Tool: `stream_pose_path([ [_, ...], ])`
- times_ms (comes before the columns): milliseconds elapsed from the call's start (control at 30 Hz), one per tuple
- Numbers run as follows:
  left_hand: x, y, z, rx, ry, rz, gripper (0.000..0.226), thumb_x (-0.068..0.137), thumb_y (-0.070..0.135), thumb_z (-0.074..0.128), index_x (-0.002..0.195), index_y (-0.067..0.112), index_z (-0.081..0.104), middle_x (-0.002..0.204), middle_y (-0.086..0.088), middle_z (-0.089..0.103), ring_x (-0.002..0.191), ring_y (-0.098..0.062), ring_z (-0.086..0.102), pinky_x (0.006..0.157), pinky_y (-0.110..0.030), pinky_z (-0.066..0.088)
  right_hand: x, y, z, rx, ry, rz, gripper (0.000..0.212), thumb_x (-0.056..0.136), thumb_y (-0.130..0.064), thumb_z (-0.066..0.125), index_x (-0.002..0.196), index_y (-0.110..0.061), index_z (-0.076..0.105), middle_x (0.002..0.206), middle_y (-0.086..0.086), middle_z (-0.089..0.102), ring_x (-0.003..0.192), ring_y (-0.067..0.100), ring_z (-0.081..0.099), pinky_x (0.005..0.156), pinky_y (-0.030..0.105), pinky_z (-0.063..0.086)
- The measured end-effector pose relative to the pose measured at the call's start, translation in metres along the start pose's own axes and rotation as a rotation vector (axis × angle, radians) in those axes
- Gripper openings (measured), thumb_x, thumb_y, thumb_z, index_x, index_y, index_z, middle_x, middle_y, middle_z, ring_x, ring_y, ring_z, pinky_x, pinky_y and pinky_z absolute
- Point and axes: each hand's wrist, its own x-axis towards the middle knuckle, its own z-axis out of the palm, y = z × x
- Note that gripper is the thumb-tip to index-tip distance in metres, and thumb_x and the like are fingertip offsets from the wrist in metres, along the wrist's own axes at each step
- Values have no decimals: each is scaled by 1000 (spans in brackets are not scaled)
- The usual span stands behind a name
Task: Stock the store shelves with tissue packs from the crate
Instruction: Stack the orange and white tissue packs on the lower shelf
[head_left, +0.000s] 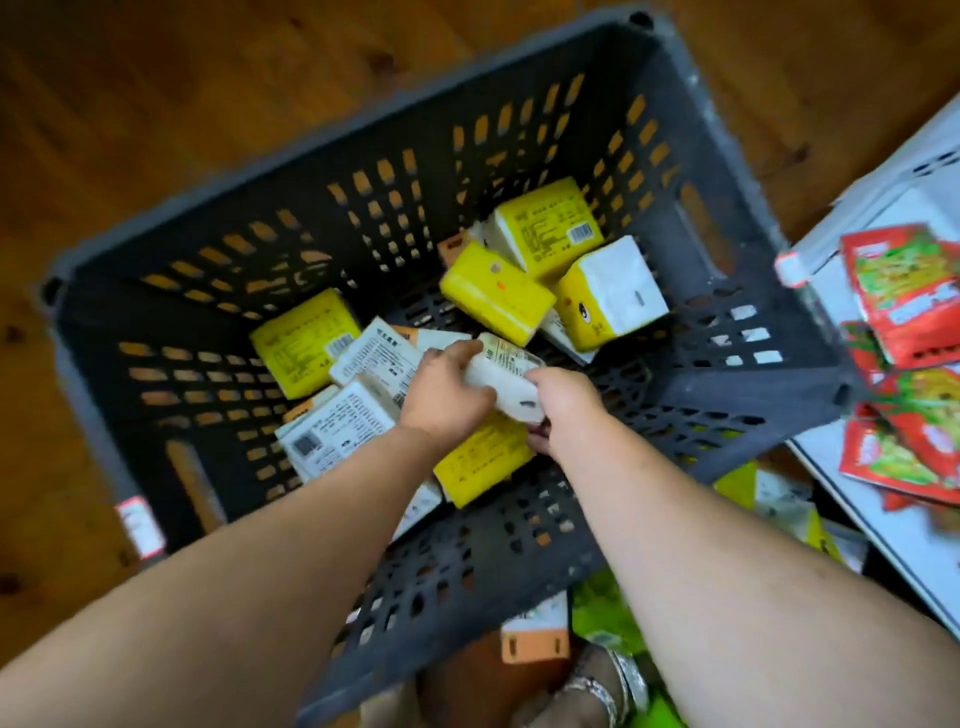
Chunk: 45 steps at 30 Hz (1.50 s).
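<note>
Held pack: a white tissue pack (506, 379), low inside the crate (467, 156), right of its middle, lying just over a yellow pack (483, 462).
Risk, slip: the wrapper looks smooth and soft, so a light pinch at one end could let the pack slide out and drop back among the others.
Risk, snag: lifting it on a tilt might drag the yellow pack beneath or knock the far yellow packs (496, 299), judging by how close they lie.
Risk, carry: the crate wall stands high all round. A low swing right towards the shelf (883, 519) could catch the rim or brush the red packets (909, 296) lying there.
Left hand (447, 392): reaching down from the near left, clasping the pack's left side, thumb over its top.
Right hand (563, 402): reaching down from the near right, fingers curled under the pack's near end.
Hands together: both clamped on the same pack, close beside each other.
Other stock: white packs (337, 431) and a yellow one (306, 340) to the left, loose on the crate bottom.
Floor (156, 104): brown wood under the crate.
</note>
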Motion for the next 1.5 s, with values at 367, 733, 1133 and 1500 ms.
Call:
stream_pose_path([
  [367,-154,151,-84,-207,98,248,14,87,23,60,99,18,55,94,-2,56,88,-22,54,81,-32,44,-230,-49,-121,37,-296,-120,27,87,-47,51,82,-22,54,78,3,53,71,17,48,67,30,41],
  [733,-229,275,-164,-335,-130,324,34,85,52,57,86,18,64,77,0,60,69,-17,54,63,-29,40,-331,-84,-177,336,-179,-586,7,85,-14,63,90,-17,58,94,4,67,90,24,63,87,43,49],
  [1133,-264,312,-131,-351,-343,295,31,77,19,72,100,8,54,94,-9,69,76,-21,64,61,-26,46,-362,-78,-235,685,-148,-627,24,85,-5,58,105,-19,59,92,7,69,80,25,66,64,33,53],
  [1500,-295,375,-36,-483,-372,303,18,83,12,65,97,4,58,76,-9,66,63,-20,60,54,-26,47,-355,-40,-346,741,48,-643,17,78,-9,66,91,-20,65,84,5,70,79,25,65,78,39,51],
])
